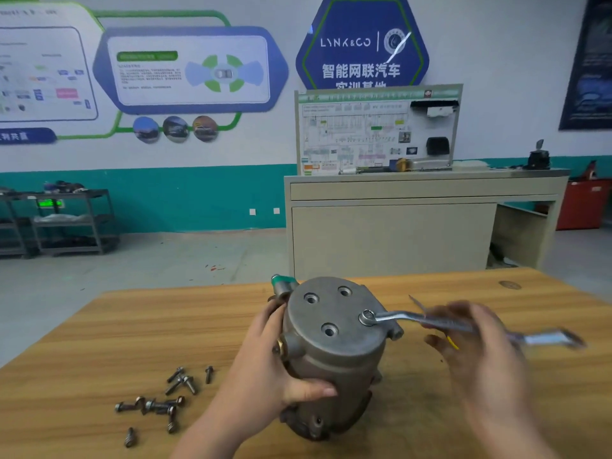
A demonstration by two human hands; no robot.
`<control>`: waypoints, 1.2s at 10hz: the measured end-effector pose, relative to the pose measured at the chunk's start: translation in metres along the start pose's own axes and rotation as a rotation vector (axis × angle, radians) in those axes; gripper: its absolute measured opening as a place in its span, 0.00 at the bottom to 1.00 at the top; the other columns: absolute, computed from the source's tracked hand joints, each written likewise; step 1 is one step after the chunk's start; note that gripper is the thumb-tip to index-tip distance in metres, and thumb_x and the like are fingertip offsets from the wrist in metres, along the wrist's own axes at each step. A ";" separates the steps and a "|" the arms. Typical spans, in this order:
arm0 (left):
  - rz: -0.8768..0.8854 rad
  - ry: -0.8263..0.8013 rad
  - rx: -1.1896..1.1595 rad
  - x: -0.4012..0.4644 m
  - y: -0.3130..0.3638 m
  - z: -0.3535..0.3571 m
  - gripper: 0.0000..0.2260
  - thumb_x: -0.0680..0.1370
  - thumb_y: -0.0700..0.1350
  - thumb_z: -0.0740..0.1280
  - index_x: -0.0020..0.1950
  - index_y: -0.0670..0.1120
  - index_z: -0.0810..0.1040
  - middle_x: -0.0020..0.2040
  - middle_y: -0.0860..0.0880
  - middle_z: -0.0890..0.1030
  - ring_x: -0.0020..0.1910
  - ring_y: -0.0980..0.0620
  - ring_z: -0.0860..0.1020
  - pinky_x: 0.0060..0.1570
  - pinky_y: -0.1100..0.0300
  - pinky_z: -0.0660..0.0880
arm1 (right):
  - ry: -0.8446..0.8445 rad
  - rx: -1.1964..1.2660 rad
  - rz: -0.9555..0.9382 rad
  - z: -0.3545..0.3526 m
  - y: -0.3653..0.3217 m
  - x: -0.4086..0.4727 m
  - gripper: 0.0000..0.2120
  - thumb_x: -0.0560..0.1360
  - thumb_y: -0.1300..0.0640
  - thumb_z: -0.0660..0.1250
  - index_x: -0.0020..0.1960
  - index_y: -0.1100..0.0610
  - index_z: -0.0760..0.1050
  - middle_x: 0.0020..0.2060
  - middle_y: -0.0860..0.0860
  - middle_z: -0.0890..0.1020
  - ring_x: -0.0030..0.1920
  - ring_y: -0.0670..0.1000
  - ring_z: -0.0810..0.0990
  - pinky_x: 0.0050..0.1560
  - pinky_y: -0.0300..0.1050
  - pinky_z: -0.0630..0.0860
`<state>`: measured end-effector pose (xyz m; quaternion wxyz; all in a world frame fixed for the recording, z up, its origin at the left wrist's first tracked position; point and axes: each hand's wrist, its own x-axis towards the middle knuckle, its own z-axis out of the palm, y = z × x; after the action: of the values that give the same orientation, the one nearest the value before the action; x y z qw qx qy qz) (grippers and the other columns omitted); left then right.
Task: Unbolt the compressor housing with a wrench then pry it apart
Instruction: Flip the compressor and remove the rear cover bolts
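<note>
Left fingers [326, 390] grasp the cylindrical metal housing [334, 352]; blurred right fingers' [433, 341] grip unclear.

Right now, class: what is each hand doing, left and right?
Left hand: grips the side of the compressor housing.
Right hand: blurred, at the wrench handle; whether it grips cannot be told.

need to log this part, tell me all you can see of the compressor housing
The compressor housing is a dull grey cast-metal cylinder standing upright on the wooden table. Its flat top plate shows three empty bolt holes; a wrench sits on the fourth bolt. A green-capped port sticks out at the upper left. The left hand grips its side; the blurred right hand is at the wrench handle.
</note>
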<state>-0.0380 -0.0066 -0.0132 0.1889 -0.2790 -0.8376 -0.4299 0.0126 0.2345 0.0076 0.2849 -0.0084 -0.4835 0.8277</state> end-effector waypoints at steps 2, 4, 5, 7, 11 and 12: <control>-0.040 0.001 -0.012 0.006 0.006 0.004 0.49 0.50 0.73 0.74 0.68 0.70 0.58 0.67 0.74 0.54 0.70 0.71 0.56 0.69 0.63 0.58 | -0.225 -1.003 0.236 0.073 -0.024 0.103 0.13 0.77 0.52 0.62 0.47 0.62 0.78 0.41 0.56 0.83 0.37 0.52 0.75 0.35 0.42 0.67; -0.146 -0.153 0.211 0.017 0.016 -0.003 0.48 0.54 0.67 0.76 0.66 0.67 0.52 0.69 0.67 0.54 0.72 0.61 0.56 0.64 0.76 0.55 | -0.697 -1.606 -0.431 0.164 -0.002 0.022 0.06 0.79 0.55 0.59 0.54 0.54 0.73 0.50 0.54 0.79 0.55 0.57 0.74 0.51 0.50 0.67; -0.492 -0.151 0.879 0.030 0.036 0.008 0.28 0.68 0.48 0.76 0.63 0.45 0.68 0.63 0.38 0.68 0.58 0.36 0.69 0.55 0.46 0.68 | -0.773 -1.321 -0.873 0.141 -0.006 -0.035 0.05 0.74 0.50 0.62 0.46 0.47 0.76 0.53 0.44 0.80 0.62 0.49 0.70 0.59 0.52 0.62; -0.198 -0.103 0.047 0.010 0.013 0.000 0.61 0.43 0.73 0.73 0.70 0.49 0.62 0.66 0.54 0.62 0.69 0.58 0.63 0.62 0.79 0.54 | -0.394 -0.677 -0.951 0.009 -0.005 -0.038 0.15 0.82 0.50 0.54 0.45 0.46 0.79 0.50 0.41 0.84 0.55 0.45 0.80 0.54 0.42 0.72; -0.085 0.006 -0.012 0.015 0.010 0.005 0.55 0.42 0.79 0.67 0.64 0.61 0.56 0.62 0.66 0.58 0.60 0.77 0.59 0.55 0.82 0.56 | -0.481 -1.253 -0.150 0.128 -0.010 0.076 0.16 0.81 0.47 0.56 0.47 0.58 0.76 0.41 0.55 0.80 0.43 0.56 0.78 0.42 0.45 0.71; -0.100 0.014 -0.062 0.022 0.021 0.015 0.53 0.49 0.66 0.79 0.68 0.54 0.59 0.60 0.62 0.64 0.66 0.56 0.66 0.57 0.80 0.60 | -0.704 -1.371 -0.647 0.137 -0.004 0.009 0.12 0.79 0.48 0.58 0.58 0.52 0.71 0.53 0.51 0.78 0.56 0.53 0.72 0.56 0.52 0.66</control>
<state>-0.0434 0.0221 0.0037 0.1644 -0.2393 -0.8355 -0.4664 -0.0325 0.1315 0.0863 0.2725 0.2185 -0.9193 0.1815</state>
